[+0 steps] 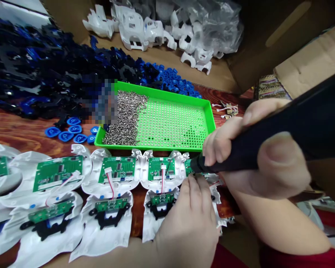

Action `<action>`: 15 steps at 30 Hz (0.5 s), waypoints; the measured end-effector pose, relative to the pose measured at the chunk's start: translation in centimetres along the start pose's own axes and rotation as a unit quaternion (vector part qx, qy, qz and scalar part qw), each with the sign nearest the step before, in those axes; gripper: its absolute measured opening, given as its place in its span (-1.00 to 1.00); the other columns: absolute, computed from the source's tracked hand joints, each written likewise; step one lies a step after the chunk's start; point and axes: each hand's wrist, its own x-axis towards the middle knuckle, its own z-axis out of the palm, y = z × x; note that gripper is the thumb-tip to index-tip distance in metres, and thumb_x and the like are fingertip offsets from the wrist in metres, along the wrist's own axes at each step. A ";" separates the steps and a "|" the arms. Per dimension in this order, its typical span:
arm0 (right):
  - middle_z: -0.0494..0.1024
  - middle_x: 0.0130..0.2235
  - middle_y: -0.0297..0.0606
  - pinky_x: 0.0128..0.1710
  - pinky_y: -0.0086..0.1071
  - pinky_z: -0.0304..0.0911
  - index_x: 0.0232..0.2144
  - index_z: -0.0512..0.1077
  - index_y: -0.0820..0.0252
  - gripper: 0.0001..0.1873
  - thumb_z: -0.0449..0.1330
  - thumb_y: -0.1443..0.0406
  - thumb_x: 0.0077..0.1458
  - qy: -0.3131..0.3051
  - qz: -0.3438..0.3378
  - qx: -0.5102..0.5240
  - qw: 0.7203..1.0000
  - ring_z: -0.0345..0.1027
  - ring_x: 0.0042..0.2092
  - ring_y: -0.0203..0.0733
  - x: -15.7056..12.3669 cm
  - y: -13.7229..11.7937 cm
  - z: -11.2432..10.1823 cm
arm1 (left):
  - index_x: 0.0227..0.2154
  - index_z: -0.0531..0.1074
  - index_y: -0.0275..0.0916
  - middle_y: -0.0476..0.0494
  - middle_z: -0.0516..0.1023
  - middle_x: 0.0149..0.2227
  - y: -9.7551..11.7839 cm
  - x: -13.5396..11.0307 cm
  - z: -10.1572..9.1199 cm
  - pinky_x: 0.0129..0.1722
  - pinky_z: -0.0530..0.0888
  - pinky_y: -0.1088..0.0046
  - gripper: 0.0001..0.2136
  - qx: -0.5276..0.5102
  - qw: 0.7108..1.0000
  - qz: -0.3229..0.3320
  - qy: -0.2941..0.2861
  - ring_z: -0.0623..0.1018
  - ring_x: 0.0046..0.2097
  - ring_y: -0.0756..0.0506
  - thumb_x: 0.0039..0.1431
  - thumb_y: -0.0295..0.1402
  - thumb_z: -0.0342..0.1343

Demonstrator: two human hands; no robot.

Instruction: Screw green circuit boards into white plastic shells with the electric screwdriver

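Observation:
My right hand (257,156) is closed around a black electric screwdriver (281,130), whose tip points down at the rightmost white shell with a green circuit board (188,166). My left hand (191,219) rests palm-down on that same shell, its fingertips beside the tip; the fingers lie flat and hold nothing I can see. A row of white plastic shells (117,175) with green boards and red-white wires runs leftward along the wooden table. More shells with black parts (108,219) lie in a nearer row.
A green perforated tray (184,123) holds a heap of small silver screws (127,119) at its left. Blue and black plastic parts (30,74) pile up at the left rear, white housings (145,29) at the back. Cardboard boxes (309,63) stand at the right.

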 end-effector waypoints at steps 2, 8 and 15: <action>0.28 -0.64 -0.46 -0.70 -0.35 0.16 -0.33 0.34 0.04 -0.83 0.14 0.12 0.05 -0.023 -0.020 0.010 0.999 0.18 -0.67 -0.32 0.0 0.4 -0.2 | -0.23 0.54 -0.40 -0.35 0.55 -0.13 -0.1 0.0 0.0 -0.09 0.38 0.26 -0.58 -0.006 1.000 0.007 0.000 0.52 -0.11 -0.28 0.03 -0.11 0.07; 0.30 -0.63 -0.46 -0.73 -0.39 0.13 -0.33 0.28 0.09 -0.84 0.15 0.20 0.02 -0.022 -0.049 0.067 0.996 0.14 -0.68 -0.35 -0.2 1.3 -0.2 | -0.25 0.55 -0.41 -0.40 0.56 -0.15 -0.1 -0.1 0.2 -0.10 0.36 0.22 -0.60 -0.017 1.000 0.011 0.009 0.52 -0.14 -0.30 0.01 -0.14 0.10; 0.28 -0.67 -0.48 -0.74 -0.39 0.10 -0.33 0.26 0.09 -0.79 0.15 0.17 -0.02 0.027 -0.053 0.094 0.994 0.15 -0.71 -0.32 -0.4 1.3 -0.2 | -0.19 0.52 -0.44 -0.44 0.51 -0.08 0.0 -0.1 0.5 -0.06 0.33 0.19 -0.55 -0.020 1.000 0.009 -0.004 0.49 -0.08 -0.32 0.05 -0.12 0.05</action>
